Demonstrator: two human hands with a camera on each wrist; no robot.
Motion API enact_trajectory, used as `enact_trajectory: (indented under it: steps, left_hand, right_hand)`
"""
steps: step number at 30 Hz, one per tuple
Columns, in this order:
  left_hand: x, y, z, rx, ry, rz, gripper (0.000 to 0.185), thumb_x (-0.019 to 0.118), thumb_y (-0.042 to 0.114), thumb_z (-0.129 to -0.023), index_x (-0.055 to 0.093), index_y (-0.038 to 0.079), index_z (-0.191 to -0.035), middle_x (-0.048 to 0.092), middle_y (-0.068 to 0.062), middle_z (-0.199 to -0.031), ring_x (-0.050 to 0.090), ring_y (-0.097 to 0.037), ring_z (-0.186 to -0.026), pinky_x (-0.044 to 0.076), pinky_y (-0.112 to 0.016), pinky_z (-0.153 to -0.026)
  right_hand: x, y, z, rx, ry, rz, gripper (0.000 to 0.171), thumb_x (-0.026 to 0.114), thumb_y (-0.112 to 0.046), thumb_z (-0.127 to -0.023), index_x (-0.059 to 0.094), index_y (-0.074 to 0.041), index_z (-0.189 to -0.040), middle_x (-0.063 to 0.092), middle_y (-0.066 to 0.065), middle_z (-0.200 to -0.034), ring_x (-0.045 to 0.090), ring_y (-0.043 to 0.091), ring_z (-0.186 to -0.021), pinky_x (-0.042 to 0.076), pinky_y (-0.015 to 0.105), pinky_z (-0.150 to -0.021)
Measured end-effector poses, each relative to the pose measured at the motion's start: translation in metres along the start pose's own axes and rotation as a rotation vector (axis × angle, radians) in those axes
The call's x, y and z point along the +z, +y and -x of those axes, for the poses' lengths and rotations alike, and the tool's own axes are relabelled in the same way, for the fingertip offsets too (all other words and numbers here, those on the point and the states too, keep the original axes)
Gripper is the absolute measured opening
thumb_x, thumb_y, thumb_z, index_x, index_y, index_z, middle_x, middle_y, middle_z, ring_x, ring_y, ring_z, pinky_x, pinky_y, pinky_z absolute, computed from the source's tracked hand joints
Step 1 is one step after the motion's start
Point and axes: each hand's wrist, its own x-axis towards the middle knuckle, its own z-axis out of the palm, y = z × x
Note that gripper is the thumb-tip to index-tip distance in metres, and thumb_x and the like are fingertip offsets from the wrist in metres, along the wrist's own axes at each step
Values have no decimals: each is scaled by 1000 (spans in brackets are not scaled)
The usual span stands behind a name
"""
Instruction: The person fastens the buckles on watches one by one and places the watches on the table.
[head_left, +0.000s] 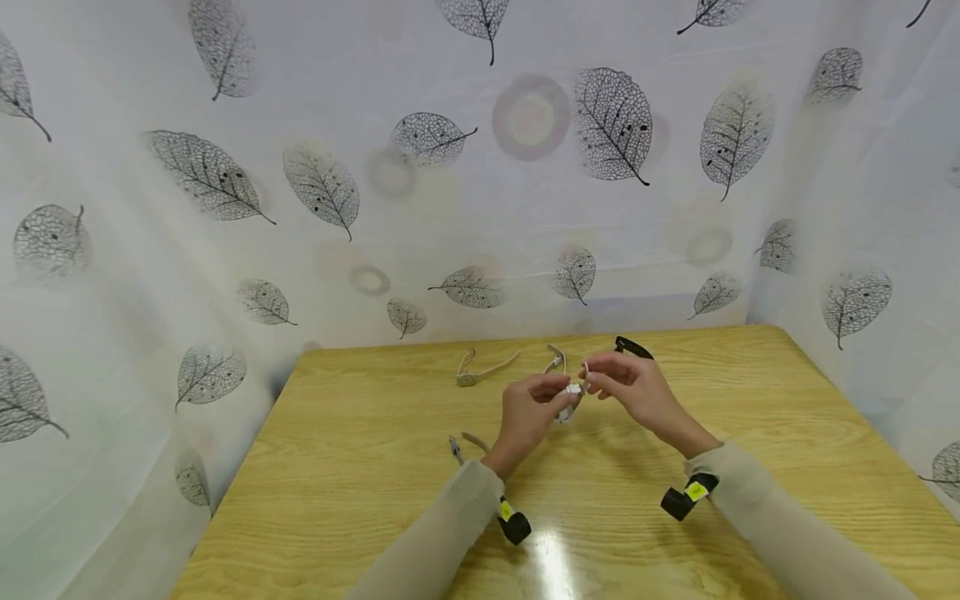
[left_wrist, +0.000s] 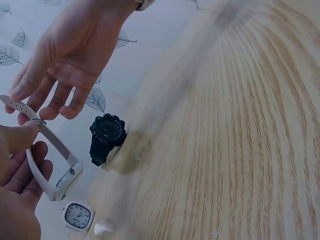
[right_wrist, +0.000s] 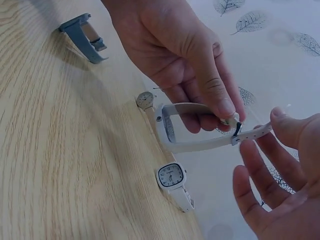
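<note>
Above the middle of the wooden table (head_left: 360,467) both hands hold one white strap watch (head_left: 572,393). My left hand (head_left: 534,410) grips it at the buckle, with thumb and fingers curled on the strap loop (right_wrist: 186,145). My right hand (head_left: 628,385) pinches the free strap end (right_wrist: 257,132) between thumb and forefinger. In the left wrist view the white watch's case (left_wrist: 66,179) hangs below the left hand (left_wrist: 17,165), and the right hand (left_wrist: 62,60) reaches in from above.
A black watch (head_left: 633,347) lies behind the right hand. A beige watch (head_left: 480,371) and a white square-faced watch (right_wrist: 171,176) lie near the back edge. A grey watch (head_left: 459,446) sits by the left wrist. Leaf-print curtains enclose the table.
</note>
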Motion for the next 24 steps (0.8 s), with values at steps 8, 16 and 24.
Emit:
enact_trajectory:
  steps: [8,16,24]
  left_hand:
    - [-3,3,1,41,-20,31,23,82,10,-89,77,6,-112,77,-8,-106,74,-24,-93,61,-25,-78]
    - [-4,4,0,113,-4,77,18,81,4,-89,75,0,-105,77,-11,-100,75,-19,-90,62,-29,-78]
    - [-6,3,-2,102,4,122,13,82,2,-86,72,0,-95,77,-13,-98,75,-20,-90,62,-31,-79]
  right_hand:
    - [3,0,3,-25,105,64,23,69,-17,-101,75,-10,-122,76,14,-102,70,18,-83,60,31,-71]
    - [8,-4,5,-60,171,63,20,71,-12,-99,78,-7,-117,74,15,-95,69,18,-78,59,29,-67]
    - [4,-7,5,-133,112,197,17,71,-8,-98,79,-13,-112,75,6,-97,70,19,-79,57,27,-64]
